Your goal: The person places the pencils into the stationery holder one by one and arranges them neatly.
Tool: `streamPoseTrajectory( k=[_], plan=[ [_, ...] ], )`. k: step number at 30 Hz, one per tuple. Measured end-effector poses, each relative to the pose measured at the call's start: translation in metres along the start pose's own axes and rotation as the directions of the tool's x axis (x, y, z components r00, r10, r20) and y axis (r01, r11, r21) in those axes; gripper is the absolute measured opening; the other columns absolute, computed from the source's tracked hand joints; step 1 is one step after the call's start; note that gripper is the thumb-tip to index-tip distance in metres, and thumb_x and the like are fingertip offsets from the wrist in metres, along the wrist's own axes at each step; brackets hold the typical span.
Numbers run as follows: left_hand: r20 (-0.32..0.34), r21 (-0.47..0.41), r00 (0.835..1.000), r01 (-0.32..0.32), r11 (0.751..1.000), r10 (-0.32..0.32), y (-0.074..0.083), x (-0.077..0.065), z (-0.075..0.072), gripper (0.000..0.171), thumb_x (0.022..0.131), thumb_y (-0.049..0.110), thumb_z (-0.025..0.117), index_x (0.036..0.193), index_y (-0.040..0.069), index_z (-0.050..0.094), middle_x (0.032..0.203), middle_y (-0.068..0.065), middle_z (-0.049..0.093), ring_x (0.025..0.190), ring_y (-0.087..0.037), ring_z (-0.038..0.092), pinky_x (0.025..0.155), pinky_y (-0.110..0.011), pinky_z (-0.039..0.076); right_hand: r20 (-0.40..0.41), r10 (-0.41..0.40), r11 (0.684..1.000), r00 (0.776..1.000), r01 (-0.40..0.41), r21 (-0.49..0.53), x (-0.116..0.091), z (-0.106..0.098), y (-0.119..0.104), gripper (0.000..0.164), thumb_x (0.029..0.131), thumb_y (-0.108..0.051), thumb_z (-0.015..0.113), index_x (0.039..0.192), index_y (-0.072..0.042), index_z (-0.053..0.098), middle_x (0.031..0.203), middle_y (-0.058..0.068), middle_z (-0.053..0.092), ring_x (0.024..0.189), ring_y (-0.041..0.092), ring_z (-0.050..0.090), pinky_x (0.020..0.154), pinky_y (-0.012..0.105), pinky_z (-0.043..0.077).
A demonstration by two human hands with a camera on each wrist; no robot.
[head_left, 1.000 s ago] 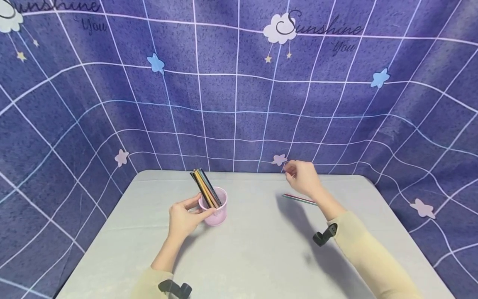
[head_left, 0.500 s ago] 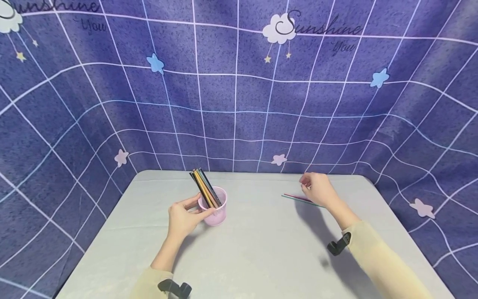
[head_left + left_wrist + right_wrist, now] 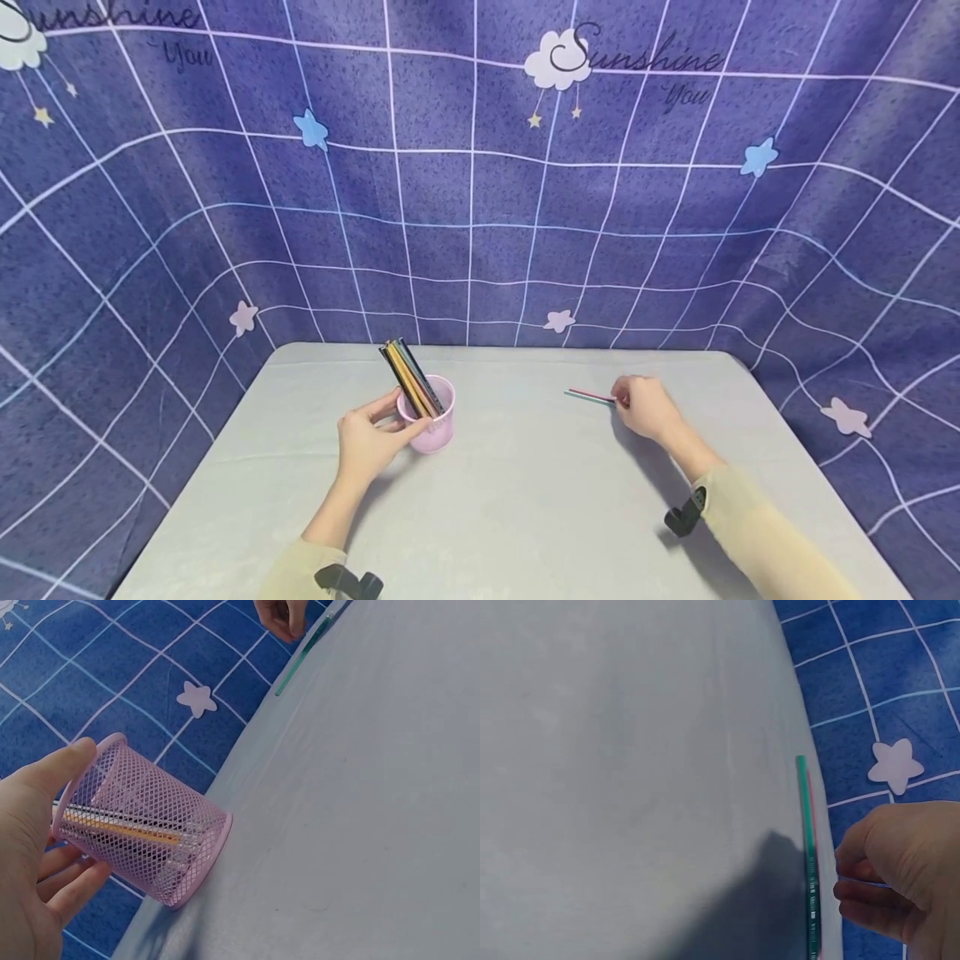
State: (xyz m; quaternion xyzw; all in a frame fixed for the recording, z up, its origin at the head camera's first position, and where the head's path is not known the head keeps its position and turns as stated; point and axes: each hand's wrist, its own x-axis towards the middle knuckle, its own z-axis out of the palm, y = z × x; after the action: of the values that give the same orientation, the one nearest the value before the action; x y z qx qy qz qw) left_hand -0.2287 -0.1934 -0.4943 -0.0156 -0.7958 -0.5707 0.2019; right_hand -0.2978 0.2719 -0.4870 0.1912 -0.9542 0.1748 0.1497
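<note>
My left hand grips the rim of a pink mesh pen holder, thumb and fingers on opposite sides of it. Several pencils, mostly black and yellow with a bluish one, lean to the left inside the holder. On the right of the table, a green pencil and a red pencil lie side by side. My right hand is right over their right-hand part, fingers loosely bent and fingertips close to them. In the right wrist view a gap shows between thumb and fingers, with nothing held.
A white-covered table bears everything. Behind it and at both sides hangs a blue-purple grid curtain with stars and clouds. Each sleeve carries a small black wrist camera.
My right hand has moved down and to the right, from above the table's back edge to the two pencils. My left hand and the pen holder have stayed in place.
</note>
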Motion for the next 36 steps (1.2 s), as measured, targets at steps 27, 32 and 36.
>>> streamPoseTrajectory(
  k=[27, 32, 36],
  plan=[
    [-0.253, 0.031, 0.958, -0.129, 0.991, 0.132, -0.004, 0.013, 0.005, 0.018, 0.087, 0.012, 0.09, 0.095, -0.002, 0.083, 0.087, -0.022, 0.081, 0.067, 0.013, 0.069, 0.062, -0.01, 0.063, -0.009, 0.053, 0.996, 0.999, -0.054, -0.072, -0.011, 0.013, 0.005, 0.01, 0.08, 0.004, 0.076, 0.086, -0.004, 0.076, 0.082, 0.009, 0.07, 0.078, 0.03, 0.071, 0.073, 0.05, 0.066],
    [-0.299, -0.029, 0.948, -0.127, 0.992, 0.112, -0.006, 0.018, 0.009, 0.018, 0.082, 0.008, 0.093, 0.086, -0.003, 0.079, 0.08, -0.022, 0.079, 0.065, 0.012, 0.069, 0.063, -0.01, 0.063, 0.003, 0.074, 0.994, 0.997, -0.074, -0.079, -0.011, 0.013, 0.005, 0.012, 0.079, 0.004, 0.078, 0.086, -0.005, 0.075, 0.083, 0.009, 0.07, 0.078, 0.03, 0.071, 0.072, 0.049, 0.066],
    [-0.31, 0.045, 0.932, -0.183, 0.982, 0.188, -0.004, 0.018, 0.01, 0.009, 0.084, 0.004, 0.09, 0.088, 0.002, 0.083, 0.083, -0.018, 0.081, 0.068, 0.007, 0.073, 0.062, -0.009, 0.063, 0.006, 0.085, 0.992, 0.996, -0.084, -0.09, -0.01, 0.014, 0.006, 0.012, 0.079, 0.004, 0.078, 0.085, -0.005, 0.074, 0.082, 0.01, 0.069, 0.078, 0.03, 0.07, 0.07, 0.049, 0.065]
  ],
)
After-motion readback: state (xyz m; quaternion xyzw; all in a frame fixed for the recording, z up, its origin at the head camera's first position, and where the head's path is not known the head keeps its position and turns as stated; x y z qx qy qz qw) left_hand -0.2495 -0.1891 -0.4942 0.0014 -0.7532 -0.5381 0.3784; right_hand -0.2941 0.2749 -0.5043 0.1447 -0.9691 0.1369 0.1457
